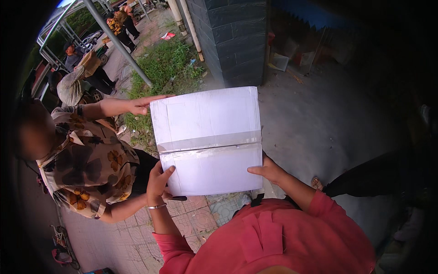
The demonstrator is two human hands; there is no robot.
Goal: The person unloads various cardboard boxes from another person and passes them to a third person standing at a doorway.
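Note:
A white cardboard box is held level in front of me, a strip of clear tape running across its middle seam. My left hand, a silver bangle at its wrist, grips the near left side with the thumb on top. On the right edge my right hand closes the same way, fingers mostly hidden beneath. Another person's hand touches the far left corner. That person's other forearm passes behind my left wrist, and its hand is largely hidden.
The person in a floral shirt stands close on my left. Ahead rise a grey brick pillar and a slanted metal pole beside weeds. Several people stand farther off at the upper left. A dark-trousered leg reaches in from the right.

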